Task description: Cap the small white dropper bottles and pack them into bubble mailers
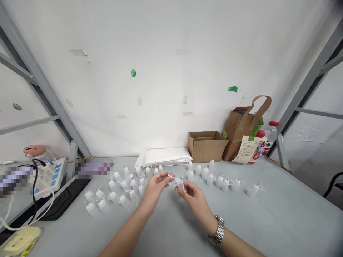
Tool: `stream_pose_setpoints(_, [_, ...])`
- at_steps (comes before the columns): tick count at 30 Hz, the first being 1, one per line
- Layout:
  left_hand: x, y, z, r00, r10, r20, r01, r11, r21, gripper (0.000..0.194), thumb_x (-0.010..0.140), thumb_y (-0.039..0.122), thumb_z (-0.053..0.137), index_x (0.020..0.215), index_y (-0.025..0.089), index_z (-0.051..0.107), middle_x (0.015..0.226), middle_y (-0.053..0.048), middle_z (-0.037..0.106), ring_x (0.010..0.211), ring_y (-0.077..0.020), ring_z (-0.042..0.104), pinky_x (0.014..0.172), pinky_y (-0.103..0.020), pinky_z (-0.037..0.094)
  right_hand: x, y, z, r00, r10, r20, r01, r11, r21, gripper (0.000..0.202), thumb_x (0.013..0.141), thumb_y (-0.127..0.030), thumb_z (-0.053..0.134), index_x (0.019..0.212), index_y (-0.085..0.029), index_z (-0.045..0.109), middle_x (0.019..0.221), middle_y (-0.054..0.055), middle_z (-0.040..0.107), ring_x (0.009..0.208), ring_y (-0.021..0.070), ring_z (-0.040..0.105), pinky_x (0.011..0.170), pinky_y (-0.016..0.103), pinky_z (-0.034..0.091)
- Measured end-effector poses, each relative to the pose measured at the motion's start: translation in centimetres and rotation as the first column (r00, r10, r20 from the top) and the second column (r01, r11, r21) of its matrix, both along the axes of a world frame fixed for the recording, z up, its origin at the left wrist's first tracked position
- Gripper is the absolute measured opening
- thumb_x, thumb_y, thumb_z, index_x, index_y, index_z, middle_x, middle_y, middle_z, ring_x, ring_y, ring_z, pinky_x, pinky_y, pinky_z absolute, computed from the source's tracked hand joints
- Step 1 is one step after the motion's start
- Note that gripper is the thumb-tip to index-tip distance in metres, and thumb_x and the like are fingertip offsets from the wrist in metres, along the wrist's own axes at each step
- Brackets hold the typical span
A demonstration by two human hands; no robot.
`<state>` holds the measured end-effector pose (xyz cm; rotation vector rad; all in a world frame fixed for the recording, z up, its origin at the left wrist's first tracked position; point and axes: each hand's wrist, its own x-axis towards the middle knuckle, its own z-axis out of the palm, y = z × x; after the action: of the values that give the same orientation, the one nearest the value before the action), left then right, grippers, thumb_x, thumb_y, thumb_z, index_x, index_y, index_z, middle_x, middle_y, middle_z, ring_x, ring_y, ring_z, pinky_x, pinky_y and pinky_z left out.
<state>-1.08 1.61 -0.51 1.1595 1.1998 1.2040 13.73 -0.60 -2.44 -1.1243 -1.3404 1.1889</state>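
A small translucent white squeeze bottle [180, 184] is held tilted between the thumb and fingers of my right hand [193, 195], above the grey table. Close to the bottle's top, my left hand [158, 185] has its thumb and forefinger pinched together. Something small and whitish may be at those fingertips, but it is too small to name. Similar little bottles [113, 197], with looped cap straps, stand in a group left of my left hand. More of them [225, 184] stand in a loose row to the right.
White flat packets [167, 157] are stacked against the wall beside an open cardboard box [207, 148]. A brown bag [235, 132] and a red-capped bottle [270, 135] stand at the back right. On the left lie a power strip [53, 176], cables and a black mat [66, 198].
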Motion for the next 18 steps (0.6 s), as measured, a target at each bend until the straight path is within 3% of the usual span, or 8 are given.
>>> stream_pose_setpoints(3, [0.12,-0.42,0.55,0.971,-0.028,0.238,0.043,0.997,-0.062,0.029,0.065,0.037,0.068,0.085,0.016,0.065,0.098,-0.009,0.068,0.092,-0.0195,0.059,0.082,-0.030,0.041,-0.17,-0.13,-0.20,0.998,0.017,0.067,-0.016,1.000,-0.014,0.024,0.072,-0.037,0.063,0.080,-0.015,0.063,0.066,0.000,0.058,0.063,0.0159,0.051,0.062,0.027,0.041])
stream_pose_setpoints(9, [0.50,-0.74,0.54,0.967,-0.068,0.244,0.087,0.994,-0.067,0.027,0.062,0.036,0.072,0.080,0.016,0.067,0.092,-0.008,0.069,0.088,-0.0189,0.059,0.084,-0.030,0.040,-0.31,-0.69,0.37,0.990,-0.011,0.142,0.009,1.000,0.016,0.016,0.073,-0.033,0.061,0.076,-0.017,0.061,0.065,-0.001,0.056,0.063,0.0158,0.050,0.061,0.026,0.040])
stream_pose_setpoints(18, [0.60,-0.78,0.04,0.973,-0.038,0.229,0.057,0.995,-0.079,0.026,0.059,0.036,0.074,0.074,0.016,0.067,0.092,-0.008,0.070,0.093,-0.0217,0.059,0.087,-0.033,0.039,-0.29,-1.00,-0.20,0.937,-0.147,0.317,0.086,0.976,0.199,0.010,0.075,-0.028,0.057,0.075,-0.018,0.054,0.071,0.000,0.056,0.065,0.0158,0.050,0.062,0.026,0.039])
